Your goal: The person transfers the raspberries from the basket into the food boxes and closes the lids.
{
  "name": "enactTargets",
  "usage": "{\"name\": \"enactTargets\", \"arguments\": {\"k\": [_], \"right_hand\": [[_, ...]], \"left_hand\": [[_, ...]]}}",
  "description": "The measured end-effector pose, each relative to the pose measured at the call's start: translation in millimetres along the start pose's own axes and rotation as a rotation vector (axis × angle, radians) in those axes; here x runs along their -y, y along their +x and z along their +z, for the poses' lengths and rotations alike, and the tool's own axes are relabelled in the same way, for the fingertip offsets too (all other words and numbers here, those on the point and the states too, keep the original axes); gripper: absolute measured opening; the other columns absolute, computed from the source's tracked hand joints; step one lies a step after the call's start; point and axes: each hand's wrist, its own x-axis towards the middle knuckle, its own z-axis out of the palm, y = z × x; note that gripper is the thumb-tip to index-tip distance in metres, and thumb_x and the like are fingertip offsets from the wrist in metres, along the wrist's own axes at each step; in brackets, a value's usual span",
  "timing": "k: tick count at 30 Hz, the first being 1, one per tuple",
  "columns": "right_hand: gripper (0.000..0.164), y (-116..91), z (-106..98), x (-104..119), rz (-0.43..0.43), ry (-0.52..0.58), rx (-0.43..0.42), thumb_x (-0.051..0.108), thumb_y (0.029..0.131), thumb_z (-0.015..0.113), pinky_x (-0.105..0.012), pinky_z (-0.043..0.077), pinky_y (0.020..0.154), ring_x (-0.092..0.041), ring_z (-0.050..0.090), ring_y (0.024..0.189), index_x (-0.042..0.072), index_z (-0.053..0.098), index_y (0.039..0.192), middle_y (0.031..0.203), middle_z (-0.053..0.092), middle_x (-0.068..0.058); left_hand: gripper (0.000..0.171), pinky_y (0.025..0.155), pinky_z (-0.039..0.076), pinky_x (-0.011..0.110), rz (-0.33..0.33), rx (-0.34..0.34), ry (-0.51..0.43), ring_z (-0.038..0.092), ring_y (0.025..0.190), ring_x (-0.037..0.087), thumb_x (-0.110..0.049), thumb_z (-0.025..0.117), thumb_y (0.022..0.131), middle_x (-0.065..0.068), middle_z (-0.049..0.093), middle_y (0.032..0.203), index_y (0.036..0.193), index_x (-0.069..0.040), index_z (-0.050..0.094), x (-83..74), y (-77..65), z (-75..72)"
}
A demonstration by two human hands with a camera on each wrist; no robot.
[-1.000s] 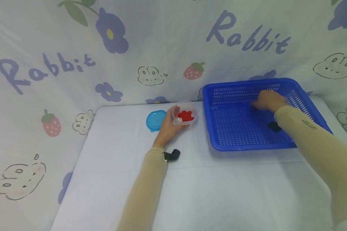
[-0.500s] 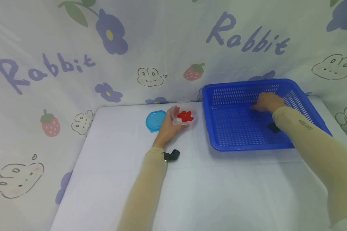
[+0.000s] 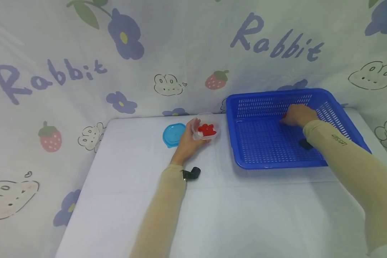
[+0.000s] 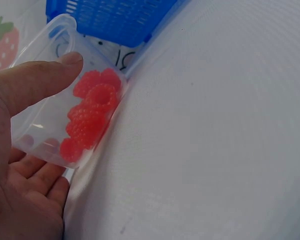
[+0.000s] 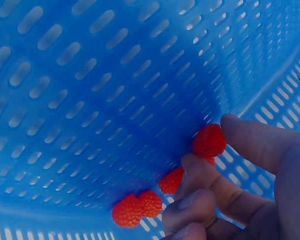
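My left hand (image 3: pixel 187 141) grips a clear plastic container (image 4: pixel 45 117) standing on the white tabletop, thumb over its near wall and fingers round the other side. Inside, several red raspberries (image 4: pixel 87 120) lie along the bottom. My right hand (image 3: pixel 298 114) reaches into the blue basket (image 3: pixel 277 166) near its back wall. In the right wrist view, its thumb and index finger pinch a raspberry (image 5: pixel 209 141) between their tips. Other raspberries (image 5: pixel 127 211) lie on the basket's bottom beside the curled fingers, partly hidden by them.
A light blue lid (image 3: pixel 172 135) lies flat just left of the container. The basket's slotted walls surround my right hand. Behind the table hangs a printed cloth (image 3: pixel 187 46) with rabbits, flowers and strawberries. A black wrist camera (image 3: pixel 193 173) sits by my left sleeve.
My right hand has shifted very slightly within the basket, staying near the back wall. The left hand and the container have stayed in place.
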Motion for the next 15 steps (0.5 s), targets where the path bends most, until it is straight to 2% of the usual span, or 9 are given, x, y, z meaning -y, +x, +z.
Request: {"name": "enactTargets", "arguments": {"k": [5, 15], "right_hand": [[0.043, 3.0, 3.5, -2.9, -0.012, -0.007, -0.023, 0.040, 0.084, 0.060, -0.058, 0.048, 0.064, -0.042, 0.060, 0.080, -0.003, 0.062, 0.084, 0.090, 0.062, -0.027], [0.045, 4.1, 3.1, -5.1, -0.028, -0.019, -0.018, 0.039, 0.081, 0.063, -0.062, 0.046, 0.068, -0.047, 0.058, 0.087, -0.005, 0.064, 0.091, 0.103, 0.058, -0.034]], "left_hand": [[0.091, 0.107, 0.028, 0.047, -0.001, -0.005, 0.011, 0.030, 0.132, 0.008, -0.039, 0.079, 0.070, -0.012, 0.038, 0.142, 0.143, -0.029, 0.025, 0.5, -0.5, 1.1], [0.090, 0.106, 0.030, 0.047, -0.010, -0.018, 0.023, 0.031, 0.131, 0.008, -0.041, 0.079, 0.070, -0.011, 0.038, 0.141, 0.142, -0.032, 0.025, -0.2, -3.3, 3.3]]}}
